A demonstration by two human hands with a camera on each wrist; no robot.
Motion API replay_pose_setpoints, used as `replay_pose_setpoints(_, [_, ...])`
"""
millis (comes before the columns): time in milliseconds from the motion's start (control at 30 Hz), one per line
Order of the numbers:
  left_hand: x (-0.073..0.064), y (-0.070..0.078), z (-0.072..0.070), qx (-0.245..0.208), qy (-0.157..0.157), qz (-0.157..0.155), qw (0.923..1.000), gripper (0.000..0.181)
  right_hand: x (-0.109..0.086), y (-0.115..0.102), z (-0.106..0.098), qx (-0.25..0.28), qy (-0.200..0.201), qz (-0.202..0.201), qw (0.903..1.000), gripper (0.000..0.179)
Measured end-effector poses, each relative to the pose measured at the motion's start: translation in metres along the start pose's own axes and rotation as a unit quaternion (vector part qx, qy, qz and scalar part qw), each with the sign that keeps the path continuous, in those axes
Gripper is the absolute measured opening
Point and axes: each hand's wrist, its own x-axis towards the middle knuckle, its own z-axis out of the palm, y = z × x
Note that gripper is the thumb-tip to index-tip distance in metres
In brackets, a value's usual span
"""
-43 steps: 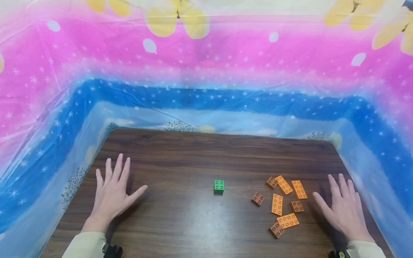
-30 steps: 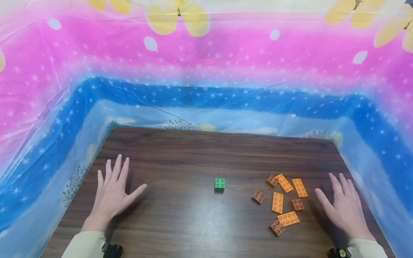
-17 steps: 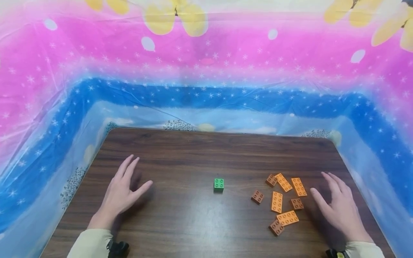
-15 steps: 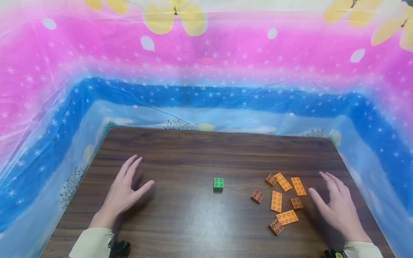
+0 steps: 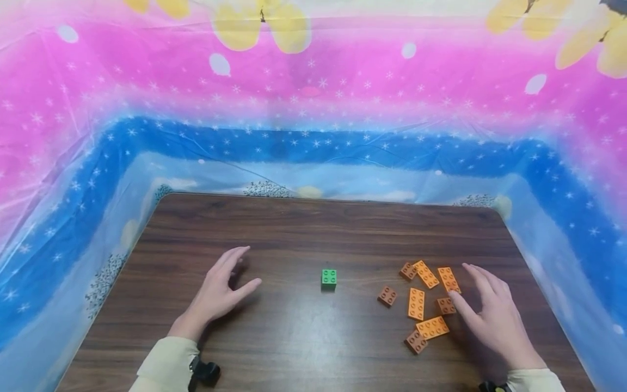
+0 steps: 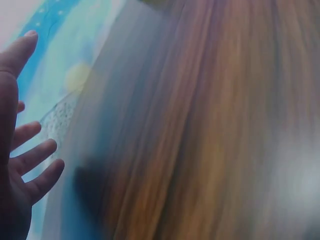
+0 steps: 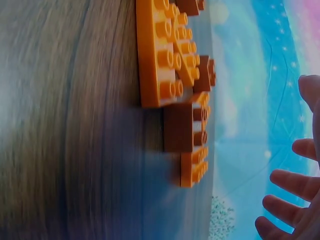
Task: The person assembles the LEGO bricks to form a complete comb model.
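Observation:
A green two-by-two toy brick [image 5: 329, 279] stands mid-table. To its left my left hand [image 5: 217, 288] hovers with fingers bent a little and nothing in them. My right hand [image 5: 495, 310] is over the right side, its thumb and index tip overlapping the edge of the brick group in the head view. In that group lie several orange two-by-four bricks, one [image 5: 416, 304] near the middle, and several brown two-by-two bricks, the nearest to the thumb being a brown brick [image 5: 446, 306]. The right wrist view shows that brown brick [image 7: 178, 127] side-on, the fingers apart from it.
The dark wood-grain table [image 5: 274, 228] has rounded far corners. A pink and blue patterned cloth [image 5: 313, 147] hangs behind it and along both sides. One brown brick [image 5: 416, 342] touches an orange brick [image 5: 433, 328] at the group's near end.
My left hand has moved right toward the green brick, its spread fingers drawing closer together. My right hand has shifted left to the bricks. The bricks have stayed in place.

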Motion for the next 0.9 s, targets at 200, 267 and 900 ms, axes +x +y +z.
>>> replay_pose_setpoints(200, [0.008,0.014,0.019,-0.037,-0.024,0.003,0.9990,0.072,0.002,-0.011,0.006,0.000,-0.003,-0.024,0.9997,0.069])
replay_pose_setpoints(267, [0.009,0.019,0.026,-0.043,-0.032,0.004,0.9985,0.073,0.003,-0.015,0.008,0.000,-0.005,-0.033,0.9995,0.069])
replay_pose_setpoints(900, [0.034,0.064,0.084,-0.099,-0.115,-0.003,0.9884,0.081,0.020,-0.048,0.036,-0.011,-0.048,-0.107,0.9930,0.079])
